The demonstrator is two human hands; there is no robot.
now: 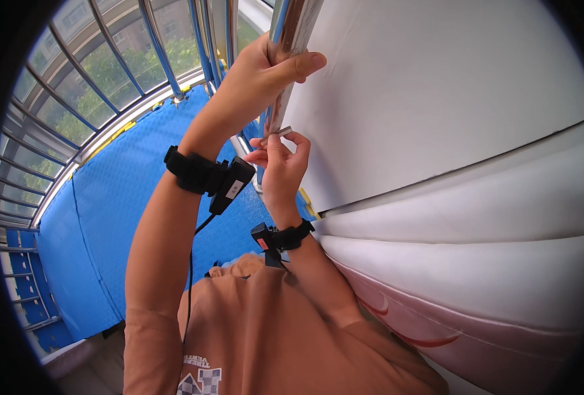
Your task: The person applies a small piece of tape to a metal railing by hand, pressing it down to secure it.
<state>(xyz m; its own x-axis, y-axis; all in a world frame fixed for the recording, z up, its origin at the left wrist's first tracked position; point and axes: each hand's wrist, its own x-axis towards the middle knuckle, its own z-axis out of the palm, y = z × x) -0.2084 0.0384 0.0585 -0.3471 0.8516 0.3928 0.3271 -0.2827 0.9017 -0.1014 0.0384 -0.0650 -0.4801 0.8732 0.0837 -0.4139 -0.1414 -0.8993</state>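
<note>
A shiny metal post (296,25) runs down from the top edge, alongside a white wall panel (436,92). Wrapped around it higher up is my left hand (269,71), its thumb lying across the front. Just below, my right hand (285,168) pinches a short, thin metal piece (286,131) between thumb and fingers, against or very close to the post's side. That piece is too small and too covered to name its exact kind. Each wrist wears a black strap with a small black box.
Blue foam mats (140,197) with yellow edging cover the floor on the left. Metal railing bars (101,85) stand before the windows behind them. A white and pink padded surface (463,263) is close on my right. A black cable (190,283) hangs from the left wrist box.
</note>
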